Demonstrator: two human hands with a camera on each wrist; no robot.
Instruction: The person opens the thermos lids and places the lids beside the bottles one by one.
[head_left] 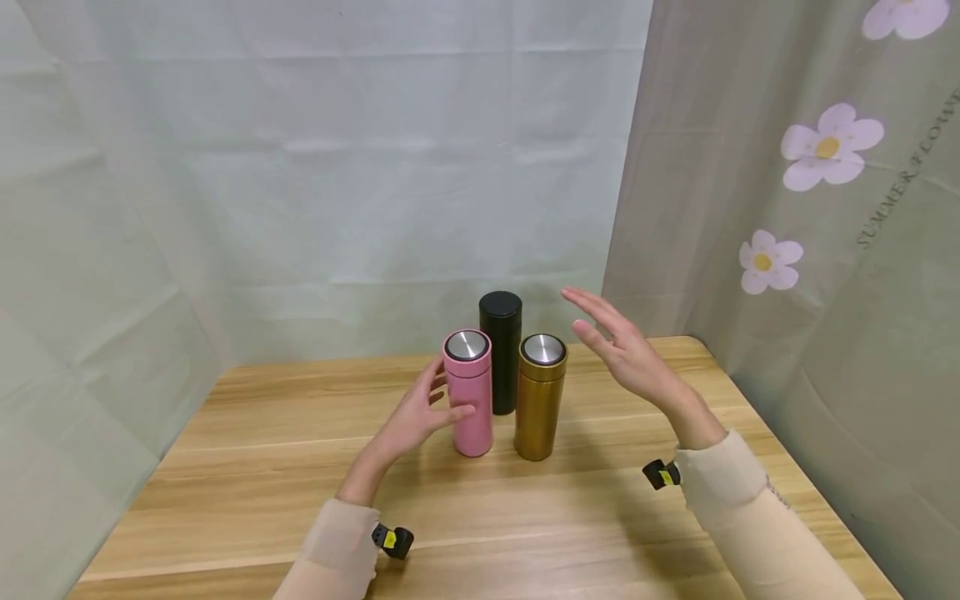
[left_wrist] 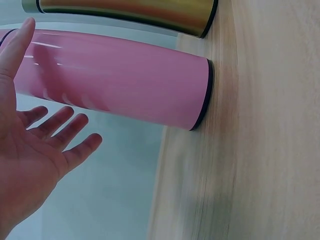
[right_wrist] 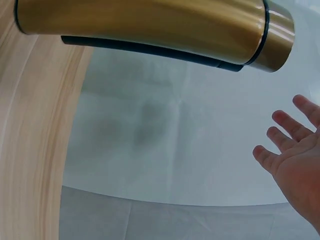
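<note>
A pink thermos bottle (head_left: 471,412) with a steel-topped lid stands upright on the wooden table. My left hand (head_left: 411,421) is at its left side, thumb in front and fingers spread behind; in the left wrist view a gap shows between the fingertips (left_wrist: 92,141) and the pink wall. Right of it stands a gold thermos bottle (head_left: 537,412), also upright. Behind these two is a black thermos bottle (head_left: 501,333), partly hidden. My right hand (head_left: 626,354) hangs in the air right of the gold bottle, its fingers extended and apart from it.
The wooden table (head_left: 300,475) ends at a pale curtain (head_left: 420,183) just behind the bottles. A grey curtain with printed flowers (head_left: 832,146) closes the right side. Small black wrist cameras (head_left: 395,542) are strapped at both cuffs.
</note>
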